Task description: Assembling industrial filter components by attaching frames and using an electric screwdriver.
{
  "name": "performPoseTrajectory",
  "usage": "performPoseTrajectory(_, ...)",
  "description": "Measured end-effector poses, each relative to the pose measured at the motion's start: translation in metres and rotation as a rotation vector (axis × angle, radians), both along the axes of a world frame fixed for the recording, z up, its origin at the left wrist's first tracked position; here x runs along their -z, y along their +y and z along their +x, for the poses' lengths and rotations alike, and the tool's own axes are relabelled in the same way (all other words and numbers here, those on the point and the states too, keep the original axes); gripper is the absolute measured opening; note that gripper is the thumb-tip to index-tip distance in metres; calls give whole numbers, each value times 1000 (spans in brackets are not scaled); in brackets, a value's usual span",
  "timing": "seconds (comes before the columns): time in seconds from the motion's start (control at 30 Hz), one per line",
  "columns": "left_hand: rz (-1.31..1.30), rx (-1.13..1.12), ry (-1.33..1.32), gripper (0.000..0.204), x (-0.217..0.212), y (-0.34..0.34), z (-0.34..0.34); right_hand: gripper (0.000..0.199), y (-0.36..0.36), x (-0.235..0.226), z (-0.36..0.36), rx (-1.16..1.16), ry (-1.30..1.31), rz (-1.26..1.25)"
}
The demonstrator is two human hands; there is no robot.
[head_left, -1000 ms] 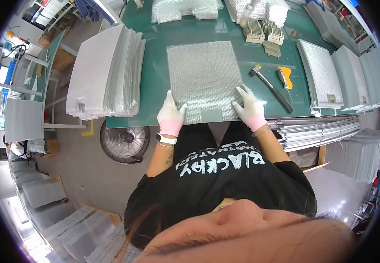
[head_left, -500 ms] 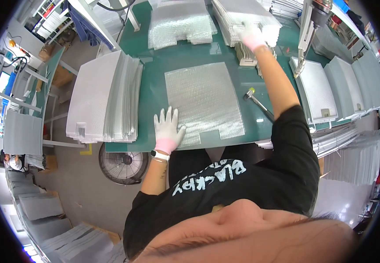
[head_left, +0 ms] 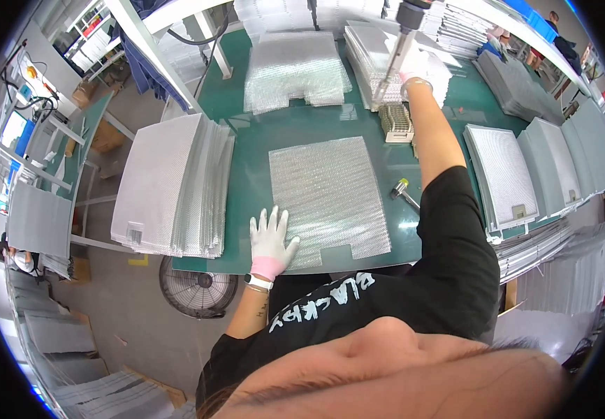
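A square sheet of silver metal mesh point(head_left: 327, 199) lies flat on the green table point(head_left: 246, 181) in front of me. My left hand point(head_left: 272, 241), in a white glove with a pink cuff, rests flat with fingers spread on the sheet's near left corner. My right arm stretches far across the table, and my gloved right hand point(head_left: 411, 66) grips the lower part of a hanging power screwdriver point(head_left: 395, 52). Just below that hand stands a small block of grey metal clips point(head_left: 396, 122).
A tall stack of mesh sheets point(head_left: 170, 185) sits at the table's left end, more mesh point(head_left: 292, 70) at the back. Framed filter panels point(head_left: 501, 174) lie to the right. A mallet point(head_left: 404, 194) lies beside my right arm. A floor fan point(head_left: 198, 293) stands under the table.
My right hand left the sheet's near right corner, reached to the far side of the table and took hold of the hanging screwdriver. My left hand stayed on the sheet.
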State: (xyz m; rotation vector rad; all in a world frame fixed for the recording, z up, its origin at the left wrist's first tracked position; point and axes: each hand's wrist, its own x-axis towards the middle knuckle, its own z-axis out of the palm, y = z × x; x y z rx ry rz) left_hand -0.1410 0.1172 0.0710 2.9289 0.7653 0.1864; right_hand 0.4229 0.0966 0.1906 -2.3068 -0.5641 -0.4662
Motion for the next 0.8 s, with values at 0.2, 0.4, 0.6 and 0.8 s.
performPoseTrajectory(0.2,-125,-23,-75,71,15,14,-12,80,-51,-39,-101,-23,151,249)
performPoseTrajectory(0.4,-41,51,0,54,-26,28,13,71,-107,9,-127,-395,18,966)
performPoseTrajectory(0.6,-338,91,-434,65,-67,-30,31,100,-161,61,-322,-798,110,1010)
performPoseTrajectory(0.8,-1103,-218,-1352,49,-70,-84,23,99,-211,41,-408,-790,-158,-53)
